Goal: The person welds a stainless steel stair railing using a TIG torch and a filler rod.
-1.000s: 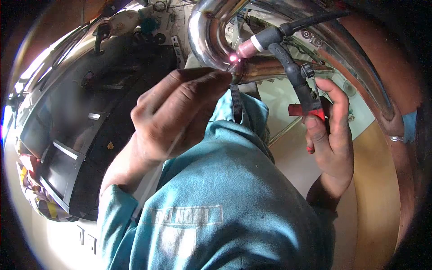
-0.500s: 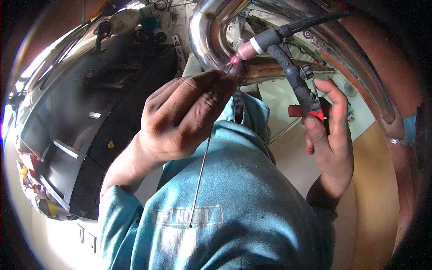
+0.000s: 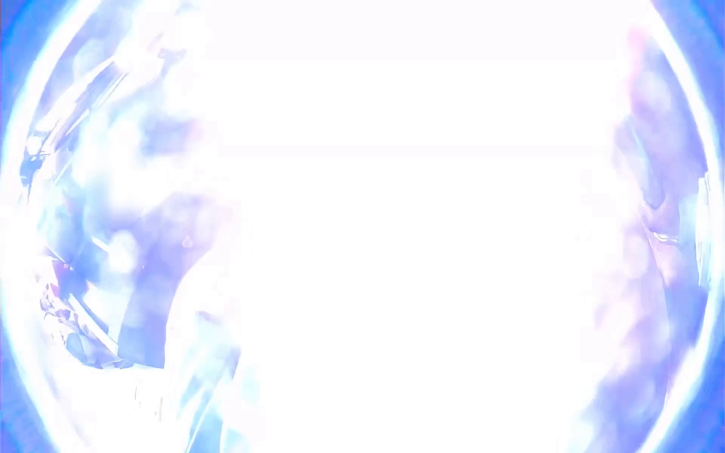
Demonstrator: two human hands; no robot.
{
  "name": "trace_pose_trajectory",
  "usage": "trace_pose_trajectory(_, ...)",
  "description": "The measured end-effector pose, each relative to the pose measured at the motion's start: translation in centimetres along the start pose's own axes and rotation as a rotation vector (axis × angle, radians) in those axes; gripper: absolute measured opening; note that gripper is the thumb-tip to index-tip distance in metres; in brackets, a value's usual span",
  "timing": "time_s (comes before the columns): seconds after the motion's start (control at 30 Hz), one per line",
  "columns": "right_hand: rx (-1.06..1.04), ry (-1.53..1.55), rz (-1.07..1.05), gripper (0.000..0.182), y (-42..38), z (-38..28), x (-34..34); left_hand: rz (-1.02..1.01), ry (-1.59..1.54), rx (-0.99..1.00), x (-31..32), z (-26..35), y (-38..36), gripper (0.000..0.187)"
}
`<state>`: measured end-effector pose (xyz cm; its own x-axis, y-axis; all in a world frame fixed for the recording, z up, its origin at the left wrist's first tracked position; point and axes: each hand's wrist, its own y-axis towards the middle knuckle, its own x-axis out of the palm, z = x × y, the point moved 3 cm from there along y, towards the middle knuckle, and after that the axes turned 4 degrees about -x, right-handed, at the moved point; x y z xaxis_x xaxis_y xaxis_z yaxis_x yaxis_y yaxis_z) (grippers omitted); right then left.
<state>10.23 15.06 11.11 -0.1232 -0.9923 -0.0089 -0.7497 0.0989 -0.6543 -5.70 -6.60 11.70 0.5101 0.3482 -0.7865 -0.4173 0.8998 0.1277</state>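
Note:
White glare fills the middle of the head view and hides both of my hands, along with whatever they hold or touch. At the lower left, a pale part of my left sleeve (image 3: 208, 377) still shows, with the washed-out edge of my forearm above it. Half a second ago, my left hand held a thin filler rod and my right hand held a welding torch by its handle. The torch's pink nozzle was then at a joint between bent metal pipes. Torch, rod and pipes are all lost in the brightness now.
Along the left side is a large dark panel (image 3: 151, 317), faded to blue-violet, with light strips on it. Another person's hand (image 3: 658, 215), with a band at the wrist, shows faintly at the right edge.
A very bright flash has flooded the view from the middle outward. My hands, the torch, the filler rod and the pipes have vanished in it; the edges have turned blue-violet.

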Motion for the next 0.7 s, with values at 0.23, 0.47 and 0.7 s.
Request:
trace_pose_trajectory(0.23,0.024,0.014,0.028,0.056,0.05,-0.06,0.34,0.002,-0.034,-0.027,0.05,0.03,0.02,0.041)
trace_pose_trajectory(0.47,0.023,0.016,0.042,0.061,0.08,0.25,0.62,-0.007,-0.013,-0.012,-0.06,-0.09,0.0,0.043)
trace_pose_trajectory(0.7,0.063,0.038,0.034,0.055,-0.15,-0.16,0.42,0.001,-0.002,-0.014,-0.03,0.05,0.04,0.044)
